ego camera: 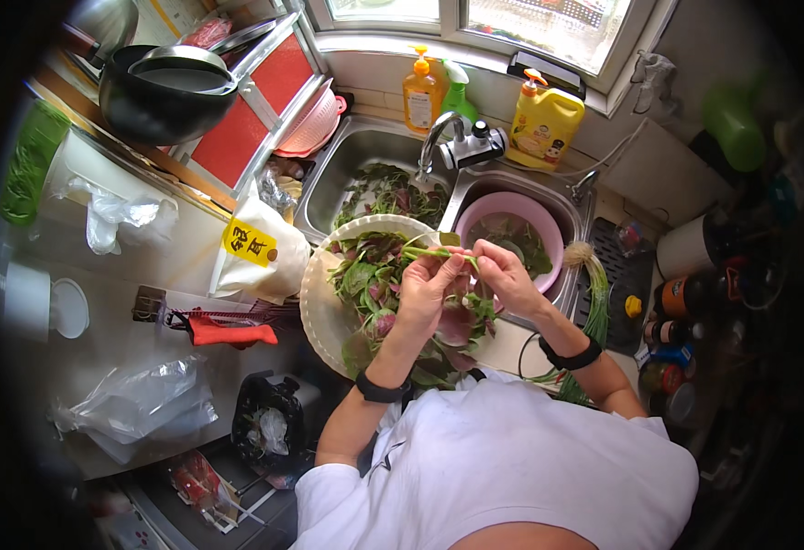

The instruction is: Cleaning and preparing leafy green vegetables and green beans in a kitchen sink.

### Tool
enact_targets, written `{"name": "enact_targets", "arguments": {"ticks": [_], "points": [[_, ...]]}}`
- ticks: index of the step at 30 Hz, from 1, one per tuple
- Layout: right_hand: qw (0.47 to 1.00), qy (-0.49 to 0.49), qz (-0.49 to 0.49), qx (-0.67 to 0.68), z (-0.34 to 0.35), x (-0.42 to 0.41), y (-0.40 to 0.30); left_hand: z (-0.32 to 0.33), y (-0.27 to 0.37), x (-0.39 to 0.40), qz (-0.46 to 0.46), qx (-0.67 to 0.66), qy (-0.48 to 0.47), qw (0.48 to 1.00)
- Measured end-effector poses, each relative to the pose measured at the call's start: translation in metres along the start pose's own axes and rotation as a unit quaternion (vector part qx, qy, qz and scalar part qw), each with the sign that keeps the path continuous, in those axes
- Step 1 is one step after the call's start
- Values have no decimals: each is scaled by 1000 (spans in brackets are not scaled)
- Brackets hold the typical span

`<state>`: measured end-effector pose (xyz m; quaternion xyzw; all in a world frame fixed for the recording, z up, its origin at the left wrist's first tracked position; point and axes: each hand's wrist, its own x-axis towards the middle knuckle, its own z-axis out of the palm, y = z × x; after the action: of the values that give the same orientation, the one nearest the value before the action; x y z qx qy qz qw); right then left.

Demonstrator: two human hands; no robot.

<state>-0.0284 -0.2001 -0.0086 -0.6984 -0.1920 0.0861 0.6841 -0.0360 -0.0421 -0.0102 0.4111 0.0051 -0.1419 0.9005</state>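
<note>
My left hand [429,285] pinches a green leafy stem [436,253] between thumb and fingers, and my right hand [506,275] grips the same stem close beside it. Below my hands, a pale scalloped basin [319,323] holds green and purple leafy greens [367,275], probably amaranth. More greens [395,196] lie in the left bowl of the steel sink [337,148]. In the right bowl sits a pink plastic basin [491,204] with leaves in water. The faucet [447,130] stands between the two bowls. My fingers partly cover the stem where they meet.
A bunch of scallions [598,295] lies right of the sink, near a black drain mat [618,275]. An orange pump bottle [421,96], a green spray bottle [458,96] and a yellow detergent jug [546,124] stand behind the sink. At lower left hangs a black bag [264,419].
</note>
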Motion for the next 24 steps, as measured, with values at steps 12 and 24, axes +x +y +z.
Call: {"name": "enact_targets", "arguments": {"ticks": [12, 24], "points": [[808, 14, 167, 564, 3, 2, 1, 2, -5, 6, -125, -239, 11, 963], [979, 72, -93, -168, 2, 5, -15, -8, -8, 0, -32, 17, 45, 998]]}}
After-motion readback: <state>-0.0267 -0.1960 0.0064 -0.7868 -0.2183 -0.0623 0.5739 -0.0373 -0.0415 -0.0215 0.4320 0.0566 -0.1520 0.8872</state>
